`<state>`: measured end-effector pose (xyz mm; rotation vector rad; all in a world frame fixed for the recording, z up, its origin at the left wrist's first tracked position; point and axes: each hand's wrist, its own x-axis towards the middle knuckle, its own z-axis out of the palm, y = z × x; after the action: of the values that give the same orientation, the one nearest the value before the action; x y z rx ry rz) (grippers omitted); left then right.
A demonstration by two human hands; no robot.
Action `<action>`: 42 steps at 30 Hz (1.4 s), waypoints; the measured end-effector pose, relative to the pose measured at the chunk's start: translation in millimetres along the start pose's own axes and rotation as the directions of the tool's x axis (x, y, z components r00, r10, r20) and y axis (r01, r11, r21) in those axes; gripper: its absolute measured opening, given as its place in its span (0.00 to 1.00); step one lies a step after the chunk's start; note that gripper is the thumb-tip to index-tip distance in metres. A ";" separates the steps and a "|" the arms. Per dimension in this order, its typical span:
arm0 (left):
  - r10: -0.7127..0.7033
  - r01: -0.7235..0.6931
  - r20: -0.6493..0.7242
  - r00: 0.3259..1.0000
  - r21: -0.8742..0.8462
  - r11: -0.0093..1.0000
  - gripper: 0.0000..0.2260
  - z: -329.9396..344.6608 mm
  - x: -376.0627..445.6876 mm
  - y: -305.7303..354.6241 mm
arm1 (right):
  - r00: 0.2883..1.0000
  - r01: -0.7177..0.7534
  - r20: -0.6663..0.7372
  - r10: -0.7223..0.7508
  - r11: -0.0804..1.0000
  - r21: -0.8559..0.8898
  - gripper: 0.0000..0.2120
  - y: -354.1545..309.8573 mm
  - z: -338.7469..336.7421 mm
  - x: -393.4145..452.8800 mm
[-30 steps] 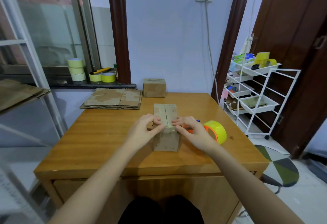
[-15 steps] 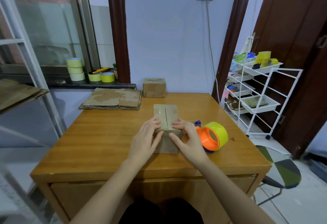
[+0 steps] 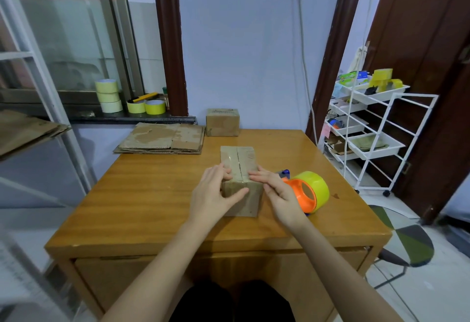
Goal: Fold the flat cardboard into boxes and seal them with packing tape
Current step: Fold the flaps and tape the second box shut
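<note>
A small cardboard box [image 3: 239,159] stands in the middle of the wooden table [image 3: 142,194], its top flaps closed with clear tape along the centre seam. My left hand [image 3: 213,194] lies over the box's near left corner, fingers on the top and thumb pressed flat on the front face. My right hand [image 3: 277,192] touches the top near edge beside the seam with straight fingers. An orange tape dispenser with a yellow roll [image 3: 309,192] lies on the table just right of my right hand. A stack of flat cardboard [image 3: 162,138] sits at the table's far left.
A sealed small box [image 3: 222,125] stands at the table's back edge against the wall. Tape rolls [image 3: 108,95] are stacked on the window sill. A white wire trolley [image 3: 368,128] with trays stands to the right, and a chair [image 3: 401,240] sits beside the table.
Both hands slid along the box top toward me to its near edge. My left thumb came down onto the front face. My right hand no longer covers the dispenser.
</note>
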<state>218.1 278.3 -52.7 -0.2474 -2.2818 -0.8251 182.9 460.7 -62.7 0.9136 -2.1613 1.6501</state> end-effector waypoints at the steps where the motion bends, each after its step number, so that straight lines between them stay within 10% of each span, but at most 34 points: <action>1: -0.007 0.007 0.007 1.000 0.007 1.000 0.19 0.1 1.3 1.0 | 1.000 -0.006 0.004 0.006 1.000 0.007 0.17 -0.6 -1.4 -0.2; 23: -0.062 0.251 0.352 0.934 -0.519 0.817 0.10 -28.8 11.4 -22.5 | 0.981 -0.129 0.156 0.113 0.987 0.099 0.15 -4.3 -16.3 4.1; 33: 0.035 0.122 0.383 0.923 -0.379 0.917 0.27 -30.9 5.7 -26.1 | 0.985 0.023 0.175 -0.001 0.992 -0.125 0.19 -4.5 -18.5 1.8; 42: 0.096 -0.152 0.377 0.921 0.122 0.981 0.20 -35.8 3.6 -3.6 | 0.979 0.004 0.203 0.024 0.991 -0.137 0.24 -14.0 -17.0 -1.6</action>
<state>233.5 253.0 -32.0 -0.5120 -2.6322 -0.5735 190.2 475.1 -47.6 1.0736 -2.3828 1.4464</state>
